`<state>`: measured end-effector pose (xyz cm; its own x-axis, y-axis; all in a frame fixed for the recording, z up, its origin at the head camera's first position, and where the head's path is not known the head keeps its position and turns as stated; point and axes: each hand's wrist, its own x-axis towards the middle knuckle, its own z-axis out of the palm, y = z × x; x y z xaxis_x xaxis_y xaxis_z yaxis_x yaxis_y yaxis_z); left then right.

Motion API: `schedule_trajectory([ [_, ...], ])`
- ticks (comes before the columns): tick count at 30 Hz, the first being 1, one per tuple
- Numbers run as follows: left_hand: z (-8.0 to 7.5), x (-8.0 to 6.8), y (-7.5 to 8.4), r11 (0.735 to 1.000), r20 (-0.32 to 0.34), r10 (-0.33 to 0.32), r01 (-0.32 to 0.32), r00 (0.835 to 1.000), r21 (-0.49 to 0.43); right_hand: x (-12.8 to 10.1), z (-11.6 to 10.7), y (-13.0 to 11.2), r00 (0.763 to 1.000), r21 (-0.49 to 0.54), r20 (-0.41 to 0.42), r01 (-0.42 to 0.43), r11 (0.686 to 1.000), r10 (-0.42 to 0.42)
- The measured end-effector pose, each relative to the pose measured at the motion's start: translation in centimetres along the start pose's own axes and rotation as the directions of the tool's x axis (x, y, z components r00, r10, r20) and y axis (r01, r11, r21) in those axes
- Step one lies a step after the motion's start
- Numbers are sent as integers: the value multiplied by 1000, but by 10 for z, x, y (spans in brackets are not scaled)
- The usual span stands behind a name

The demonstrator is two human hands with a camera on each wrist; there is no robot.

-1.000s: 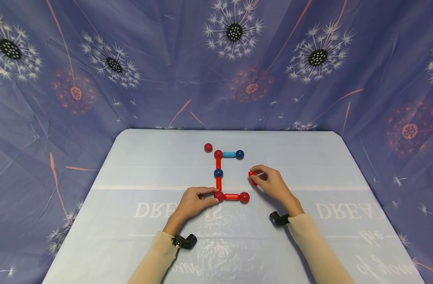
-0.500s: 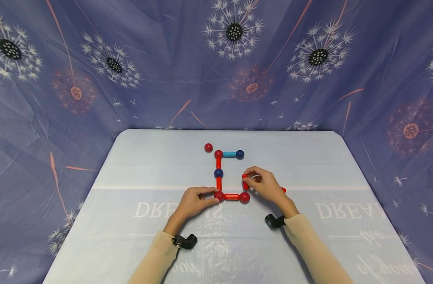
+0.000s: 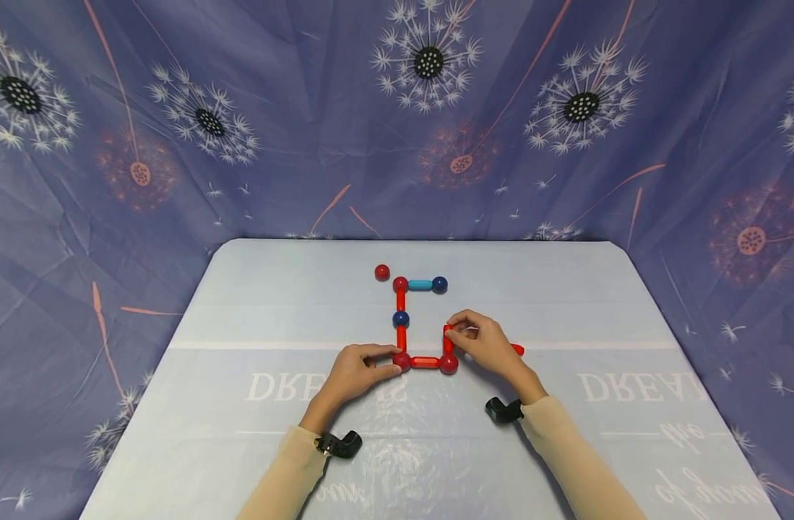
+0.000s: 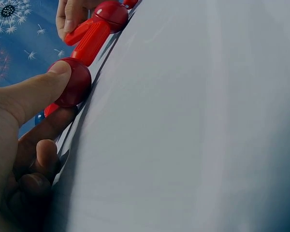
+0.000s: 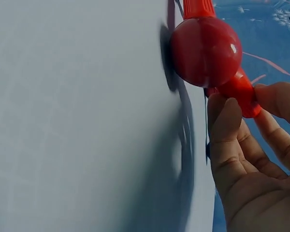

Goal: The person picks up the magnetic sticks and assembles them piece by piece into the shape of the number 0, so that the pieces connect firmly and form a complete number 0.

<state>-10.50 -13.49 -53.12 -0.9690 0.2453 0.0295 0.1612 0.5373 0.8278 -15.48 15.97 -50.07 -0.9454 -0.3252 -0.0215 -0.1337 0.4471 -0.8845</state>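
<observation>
My left hand [image 3: 357, 370] pinches the red ball [image 4: 77, 83] at the near left corner of a ball-and-rod figure, thumb on one side and fingers on the other. My right hand [image 3: 484, 343] pinches a short red rod [image 3: 448, 339] between thumb and fingers. That rod's near end meets the red ball [image 5: 206, 52] at the near right corner. Between the two corner balls runs another red rod [image 3: 425, 362]. Up the left side, red rods join a dark blue ball [image 3: 401, 319] and a far red ball [image 3: 400, 285]. From there a light blue rod [image 3: 420, 285] leads to a second dark blue ball [image 3: 439, 284].
A loose red ball [image 3: 382, 272] lies just beyond the figure's far left corner. Partly behind my right hand, another red rod [image 3: 517, 349] rests on the white-covered table [image 3: 240, 303]. A patterned purple cloth [image 3: 318, 144] hangs behind the table.
My right hand has moved left and nearer with its red rod, bringing the rod's end to the near right ball. Another red rod has come into sight behind that hand. My left hand has stayed put.
</observation>
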Motion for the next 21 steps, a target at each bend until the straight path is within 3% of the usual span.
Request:
schedule_trajectory([
  [21, 1, 1, 1, 1000, -1, -5, 5, 1000, 7, -10, 1, 11, 999, -122, 21, 34, 992, -31],
])
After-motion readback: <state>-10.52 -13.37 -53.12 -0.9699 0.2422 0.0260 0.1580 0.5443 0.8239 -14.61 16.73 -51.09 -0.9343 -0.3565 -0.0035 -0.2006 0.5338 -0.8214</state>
